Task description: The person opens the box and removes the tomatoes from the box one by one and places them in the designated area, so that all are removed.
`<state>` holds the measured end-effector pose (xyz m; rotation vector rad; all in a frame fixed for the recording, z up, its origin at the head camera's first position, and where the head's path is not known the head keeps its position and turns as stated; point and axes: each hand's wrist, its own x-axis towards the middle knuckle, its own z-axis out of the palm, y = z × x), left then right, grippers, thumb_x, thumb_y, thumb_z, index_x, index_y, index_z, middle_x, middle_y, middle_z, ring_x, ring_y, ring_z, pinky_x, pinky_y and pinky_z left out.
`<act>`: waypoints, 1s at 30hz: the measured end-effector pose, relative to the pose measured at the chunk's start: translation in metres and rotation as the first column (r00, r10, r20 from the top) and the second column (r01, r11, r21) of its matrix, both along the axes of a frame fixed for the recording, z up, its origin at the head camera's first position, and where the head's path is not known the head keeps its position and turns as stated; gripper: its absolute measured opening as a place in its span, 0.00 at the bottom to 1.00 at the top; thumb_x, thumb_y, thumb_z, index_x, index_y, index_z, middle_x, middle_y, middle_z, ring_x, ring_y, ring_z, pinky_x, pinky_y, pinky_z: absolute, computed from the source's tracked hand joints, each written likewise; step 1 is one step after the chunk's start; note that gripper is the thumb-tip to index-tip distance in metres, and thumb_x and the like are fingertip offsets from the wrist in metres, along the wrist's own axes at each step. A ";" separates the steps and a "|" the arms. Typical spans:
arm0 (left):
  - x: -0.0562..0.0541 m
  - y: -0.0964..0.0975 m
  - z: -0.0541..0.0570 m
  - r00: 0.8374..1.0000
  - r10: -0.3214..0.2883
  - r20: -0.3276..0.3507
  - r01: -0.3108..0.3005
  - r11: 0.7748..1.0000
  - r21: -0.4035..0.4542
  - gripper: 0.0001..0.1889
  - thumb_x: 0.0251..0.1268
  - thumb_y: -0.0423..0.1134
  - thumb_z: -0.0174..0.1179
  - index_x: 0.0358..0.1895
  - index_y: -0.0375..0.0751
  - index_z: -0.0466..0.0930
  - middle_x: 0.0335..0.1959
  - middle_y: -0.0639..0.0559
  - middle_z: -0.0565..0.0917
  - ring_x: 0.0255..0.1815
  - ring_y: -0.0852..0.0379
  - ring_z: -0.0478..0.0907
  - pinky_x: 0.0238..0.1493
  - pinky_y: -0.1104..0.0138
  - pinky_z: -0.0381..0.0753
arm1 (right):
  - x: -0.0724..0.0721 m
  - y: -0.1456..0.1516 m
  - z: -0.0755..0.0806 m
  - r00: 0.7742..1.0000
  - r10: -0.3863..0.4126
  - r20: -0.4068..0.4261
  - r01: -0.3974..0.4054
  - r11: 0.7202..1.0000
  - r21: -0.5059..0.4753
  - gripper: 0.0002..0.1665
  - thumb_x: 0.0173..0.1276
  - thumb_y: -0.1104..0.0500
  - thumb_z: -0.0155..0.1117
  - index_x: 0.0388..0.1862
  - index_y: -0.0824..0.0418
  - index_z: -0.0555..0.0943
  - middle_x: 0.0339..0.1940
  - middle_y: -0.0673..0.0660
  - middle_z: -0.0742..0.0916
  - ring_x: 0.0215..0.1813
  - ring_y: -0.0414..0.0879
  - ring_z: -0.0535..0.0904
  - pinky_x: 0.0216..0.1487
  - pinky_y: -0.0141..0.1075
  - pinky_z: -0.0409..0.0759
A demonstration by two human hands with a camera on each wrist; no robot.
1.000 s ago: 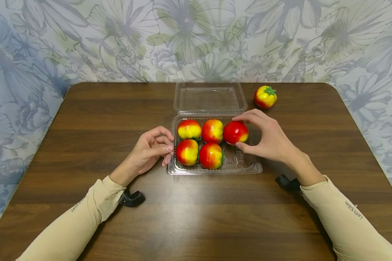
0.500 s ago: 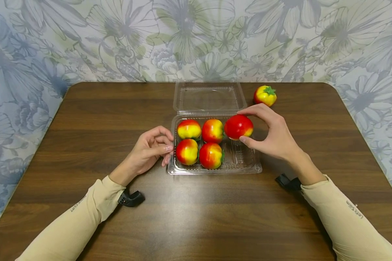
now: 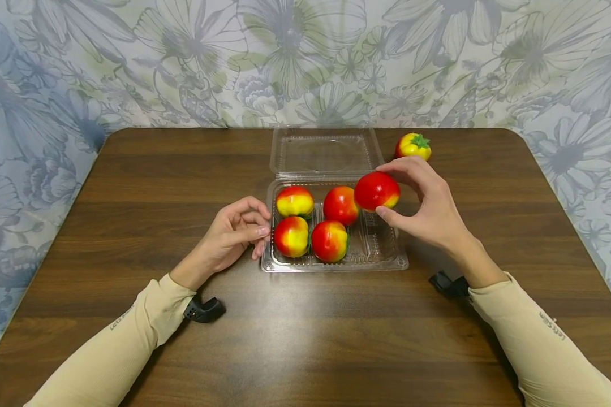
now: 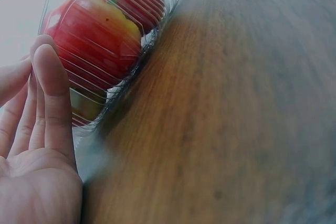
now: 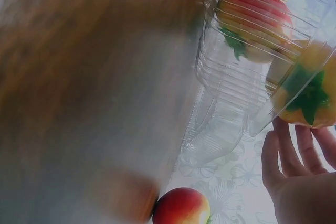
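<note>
In the head view my right hand [image 3: 427, 203] grips a red-and-yellow fruit [image 3: 377, 190] between thumb and fingers, above the back right of a clear plastic container [image 3: 387, 263]. The right wrist view shows this fruit's green leafy top [image 5: 306, 93]. Several similar fruits lie inside the container: one back left [image 3: 295, 202], one back middle [image 3: 341, 205], one front left [image 3: 292, 237] and one front middle [image 3: 330, 241]. My left hand [image 3: 234, 234] rests at the container's left side. In the left wrist view its straight fingers [image 4: 55, 98] touch the ribbed wall.
The container's hinged lid [image 3: 328, 150] lies folded back behind it, near the far edge of the wooden table [image 3: 305, 339]. Another fruit [image 3: 413, 146] stands right of the lid, behind my right hand. A floral-patterned wall [image 3: 305, 62] rises behind the table.
My right hand has lifted its fruit up and slightly right from the back right of the container. The back middle fruit has rolled a little to the right. The left hand stays put.
</note>
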<state>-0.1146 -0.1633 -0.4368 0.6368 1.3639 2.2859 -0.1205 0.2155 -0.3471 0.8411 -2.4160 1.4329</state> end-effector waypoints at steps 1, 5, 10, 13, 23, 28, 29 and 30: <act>0.000 0.000 0.000 1.000 0.002 0.002 -0.002 1.000 -0.003 0.13 0.72 0.15 0.51 0.52 0.31 0.73 0.31 0.41 0.87 0.20 0.51 0.80 0.21 0.66 0.84 | 0.000 0.000 0.000 1.000 0.000 -0.001 0.000 1.000 -0.002 0.33 0.54 0.73 0.77 0.61 0.73 0.79 0.60 0.67 0.83 0.60 0.45 0.77 0.65 0.25 0.79; 0.000 0.000 0.000 1.000 0.007 0.014 -0.006 1.000 -0.010 0.13 0.71 0.15 0.51 0.52 0.32 0.74 0.31 0.41 0.87 0.19 0.51 0.80 0.21 0.66 0.84 | -0.001 0.001 -0.001 1.000 0.003 0.002 -0.003 1.000 -0.015 0.33 0.54 0.73 0.76 0.61 0.74 0.79 0.60 0.67 0.83 0.61 0.45 0.78 0.65 0.26 0.80; 0.000 -0.001 0.000 1.000 0.006 0.017 -0.005 1.000 -0.013 0.13 0.71 0.15 0.51 0.51 0.32 0.74 0.31 0.41 0.87 0.20 0.51 0.80 0.21 0.66 0.84 | 0.000 0.001 -0.001 1.000 0.002 0.005 -0.002 0.999 -0.044 0.33 0.55 0.73 0.74 0.62 0.75 0.79 0.61 0.68 0.82 0.61 0.45 0.78 0.64 0.27 0.81; 0.000 -0.001 0.000 1.000 0.004 0.014 -0.004 1.000 -0.013 0.13 0.71 0.16 0.52 0.51 0.32 0.74 0.31 0.42 0.87 0.20 0.51 0.80 0.21 0.66 0.84 | -0.001 0.000 -0.001 1.000 -0.004 -0.007 0.003 0.998 -0.057 0.33 0.55 0.73 0.74 0.62 0.74 0.80 0.62 0.67 0.83 0.61 0.45 0.78 0.63 0.27 0.81; 0.000 -0.001 0.000 1.000 0.007 0.014 -0.007 1.000 -0.013 0.14 0.71 0.15 0.50 0.51 0.32 0.74 0.31 0.42 0.87 0.19 0.51 0.79 0.21 0.66 0.84 | -0.002 0.001 -0.002 0.999 -0.009 -0.032 0.006 0.995 -0.099 0.34 0.55 0.74 0.74 0.65 0.71 0.81 0.62 0.68 0.83 0.61 0.46 0.79 0.64 0.27 0.82; 0.000 -0.001 -0.001 1.000 0.013 0.020 -0.012 1.000 -0.014 0.14 0.71 0.15 0.50 0.51 0.32 0.74 0.31 0.41 0.87 0.19 0.51 0.79 0.21 0.66 0.84 | -0.003 0.002 -0.002 0.999 -0.028 -0.040 0.024 0.996 -0.087 0.35 0.55 0.74 0.74 0.65 0.71 0.81 0.63 0.68 0.83 0.62 0.46 0.79 0.62 0.27 0.82; 0.000 0.000 -0.001 1.000 0.013 0.020 -0.013 1.000 -0.015 0.14 0.71 0.15 0.50 0.51 0.32 0.74 0.31 0.41 0.87 0.19 0.51 0.79 0.21 0.66 0.84 | -0.002 0.002 -0.002 0.998 -0.035 -0.042 0.032 0.996 -0.079 0.35 0.55 0.74 0.74 0.65 0.72 0.80 0.63 0.68 0.83 0.62 0.46 0.78 0.62 0.27 0.82; 0.000 0.000 -0.001 1.000 0.014 0.020 -0.014 1.000 -0.015 0.14 0.71 0.15 0.50 0.51 0.32 0.74 0.31 0.41 0.87 0.19 0.51 0.79 0.21 0.66 0.84 | -0.002 0.002 -0.001 0.998 -0.045 -0.039 0.042 0.996 -0.073 0.35 0.55 0.74 0.74 0.65 0.72 0.80 0.63 0.67 0.83 0.62 0.46 0.79 0.61 0.26 0.82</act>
